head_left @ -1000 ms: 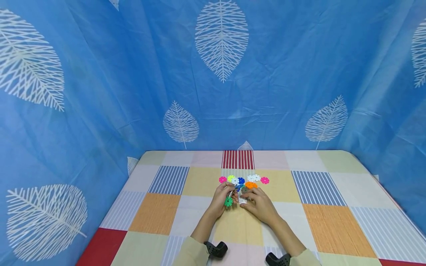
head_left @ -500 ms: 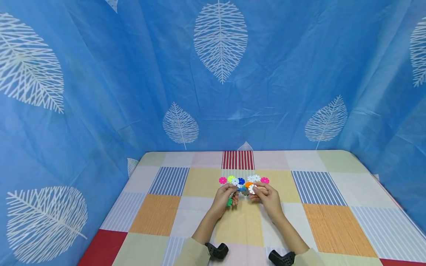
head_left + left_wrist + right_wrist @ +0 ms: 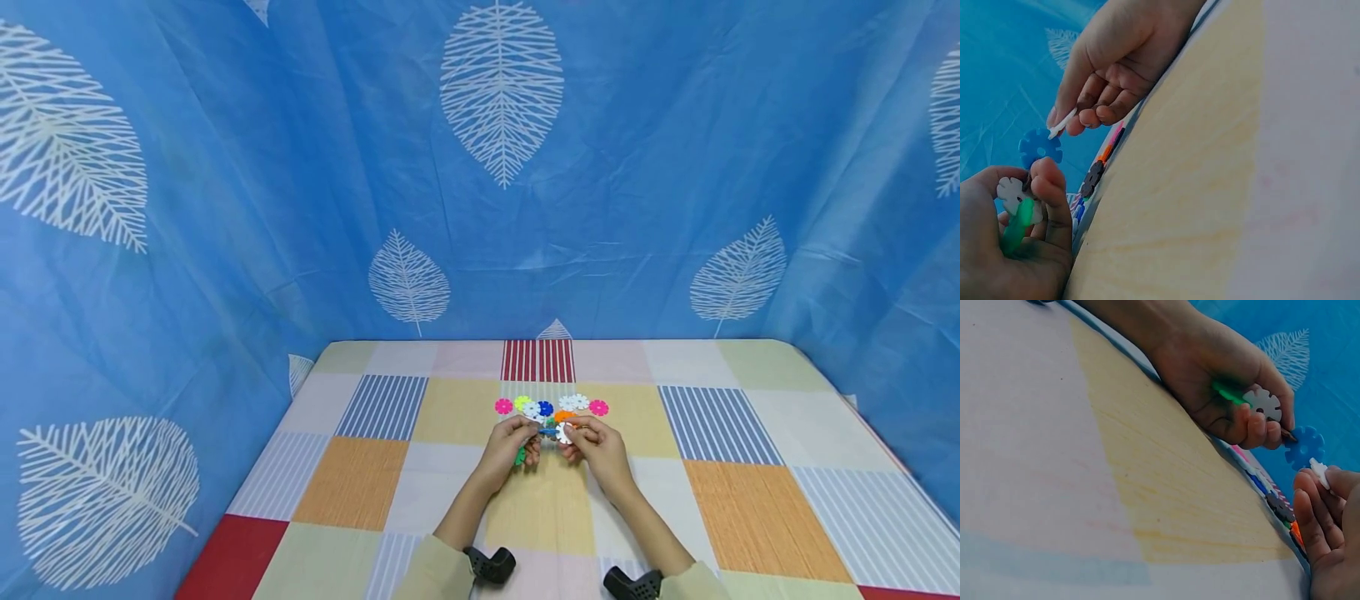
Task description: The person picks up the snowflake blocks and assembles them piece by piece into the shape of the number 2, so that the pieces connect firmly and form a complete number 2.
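Note:
My left hand [image 3: 504, 450] grips a joined chain of notched plastic discs above the table. In the left wrist view its green disc [image 3: 1017, 226] and white disc [image 3: 1010, 190] lie against the palm, while a blue disc [image 3: 1041, 149] sticks out past the fingertips. The right wrist view shows a brown edge [image 3: 1287, 435] between the white and blue ones. Thumb and fingers of my right hand [image 3: 603, 458] pinch another white disc [image 3: 1319, 473] edge-on at the blue disc's rim. Whether their notches interlock, I cannot tell.
Loose discs lie on the checked tablecloth just beyond the hands: pink [image 3: 503, 407], yellow [image 3: 521, 402], dark blue [image 3: 546, 408], orange [image 3: 564, 415], several white ones and a second pink [image 3: 598, 407]. A dark brown disc [image 3: 1092, 179] lies there too. Blue curtain [image 3: 600, 167] surrounds the table.
My right hand has picked up the white disc from near the table and raised it to the blue disc. The left hand has turned slightly, bringing the blue disc toward the right hand.

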`<state>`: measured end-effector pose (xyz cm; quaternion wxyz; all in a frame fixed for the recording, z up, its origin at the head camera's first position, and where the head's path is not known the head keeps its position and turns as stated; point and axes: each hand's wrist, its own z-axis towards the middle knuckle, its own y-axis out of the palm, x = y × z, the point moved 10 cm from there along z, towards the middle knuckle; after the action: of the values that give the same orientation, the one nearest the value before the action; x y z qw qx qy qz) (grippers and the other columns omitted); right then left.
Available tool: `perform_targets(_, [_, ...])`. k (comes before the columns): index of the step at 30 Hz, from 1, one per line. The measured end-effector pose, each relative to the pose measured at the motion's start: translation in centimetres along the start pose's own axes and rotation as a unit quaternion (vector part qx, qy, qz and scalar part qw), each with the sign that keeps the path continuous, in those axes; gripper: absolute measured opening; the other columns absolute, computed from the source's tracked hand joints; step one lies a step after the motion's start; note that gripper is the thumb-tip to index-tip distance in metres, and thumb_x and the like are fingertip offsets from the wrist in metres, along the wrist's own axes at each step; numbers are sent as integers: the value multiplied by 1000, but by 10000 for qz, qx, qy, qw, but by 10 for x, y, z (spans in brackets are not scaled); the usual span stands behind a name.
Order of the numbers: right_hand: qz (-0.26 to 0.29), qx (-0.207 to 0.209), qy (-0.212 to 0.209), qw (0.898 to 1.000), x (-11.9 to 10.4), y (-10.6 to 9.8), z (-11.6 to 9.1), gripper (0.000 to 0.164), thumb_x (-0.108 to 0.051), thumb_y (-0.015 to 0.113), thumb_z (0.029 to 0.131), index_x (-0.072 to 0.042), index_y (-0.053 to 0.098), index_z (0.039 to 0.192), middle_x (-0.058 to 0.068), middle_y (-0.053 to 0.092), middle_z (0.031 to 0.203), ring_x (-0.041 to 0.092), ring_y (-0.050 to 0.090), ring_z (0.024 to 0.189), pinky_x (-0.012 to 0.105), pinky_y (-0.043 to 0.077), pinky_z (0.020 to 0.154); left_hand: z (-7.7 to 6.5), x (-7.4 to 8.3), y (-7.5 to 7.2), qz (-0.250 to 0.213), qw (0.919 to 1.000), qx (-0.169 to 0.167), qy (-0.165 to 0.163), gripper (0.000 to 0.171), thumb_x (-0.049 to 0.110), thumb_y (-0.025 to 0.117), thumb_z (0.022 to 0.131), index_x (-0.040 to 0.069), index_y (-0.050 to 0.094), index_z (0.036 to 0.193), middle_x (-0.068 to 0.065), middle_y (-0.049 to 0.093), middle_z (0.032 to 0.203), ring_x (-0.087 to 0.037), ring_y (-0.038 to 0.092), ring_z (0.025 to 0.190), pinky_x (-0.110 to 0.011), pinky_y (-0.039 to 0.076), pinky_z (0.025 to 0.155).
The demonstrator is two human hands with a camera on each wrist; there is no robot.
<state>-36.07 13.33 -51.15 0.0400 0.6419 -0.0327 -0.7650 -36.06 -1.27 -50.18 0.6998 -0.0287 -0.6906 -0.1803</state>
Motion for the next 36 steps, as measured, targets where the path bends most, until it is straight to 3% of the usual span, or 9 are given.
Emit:
perform_targets(5, [-297, -34, -170, 9994, -18, 5, -6, 18, 1, 62, 86, 14, 59, 98, 23, 62, 68, 23, 62, 53, 34, 55, 51, -4, 8, 6, 205, 9993, -294, 49, 14, 0, 45, 92, -13, 51, 90, -8, 58, 68, -11, 57, 54, -19, 48, 50])
perform_targets(9, [-435, -9, -301, 9986, -32, 10, -11, 17, 4, 60, 86, 16, 58, 98, 25, 61, 69, 23, 62, 54, 34, 55, 51, -1, -1, 5, 227, 9989, -401, -5, 15, 1, 43, 94, -11, 51, 91, -7, 60, 69, -12, 58, 56, -19, 49, 52])
perform_targets(13, [-399, 126, -266, 9988, -33, 10, -12, 20, 3, 59, 87, 16, 58, 103, 25, 62, 71, 19, 61, 54, 32, 55, 53, 5, -16, 1, -56, 9990, -396, -197, 14, 4, 43, 94, -3, 54, 89, -7, 61, 70, -13, 60, 58, -21, 52, 54])
perform_targets(18, [-418, 119, -551, 9975, -28, 9, -9, 22, 1, 62, 86, 14, 61, 104, 25, 62, 71, 21, 59, 52, 31, 53, 50, 6, -25, 3, -355, 9960, -600, -564, 11, 10, 48, 93, 3, 51, 84, -10, 65, 77, -15, 63, 62, -22, 54, 58])
perform_targets(25, [-995, -33, -945, 9905, -19, 8, -7, 22, -9, 61, 89, 5, 66, 105, 14, 64, 69, 21, 58, 53, 27, 52, 48, 6, -28, 3, 41, 9946, -751, -722, 25, 16, 57, 91, -5, 56, 106, -7, 62, 76, -10, 59, 56, -19, 51, 54])
perform_targets(27, [-1426, 269, -1216, 9819, -23, 2, -8, 20, -10, 60, 90, 0, 67, 105, 9, 65, 69, 19, 58, 55, 24, 50, 48, 7, -29, 1, -41, 9953, -645, -720, 26, 14, 58, 91, -6, 56, 106, -6, 60, 75, -10, 56, 54, -18, 48, 51])
perform_targets(29, [-2087, 552, -1536, 9643, -29, -2, -9, 19, -9, 62, 88, -3, 68, 106, 5, 64, 72, 17, 56, 59, 21, 47, 51, 8, -28, -2, -191, 9963, -486, -688, 24, 14, 57, 91, -6, 57, 104, -6, 58, 73, -9, 54, 52, -17, 47, 48])
perform_targets(32, [-3293, 630, -1898, 9228, -34, 1, -10, 27, -9, 69, 83, -8, 68, 110, 4, 62, 85, 18, 51, 72, 24, 43, 60, 8, -28, -7, -454, 9963, -239, -685, 16, 14, 58, 90, -1, 58, 96, -7, 56, 70, -9, 51, 49, -16, 44, 45])
perform_targets(36, [-4467, 151, -2156, 8682, -30, 17, -10, 39, -18, 72, 80, -11, 65, 118, 11, 51, 96, 22, 41, 82, 32, 36, 67, 8, -28, -10, -714, 9947, 42, -735, 13, 17, 59, 89, 6, 55, 86, -4, 53, 68, -6, 47, 46, -14, 40, 42])
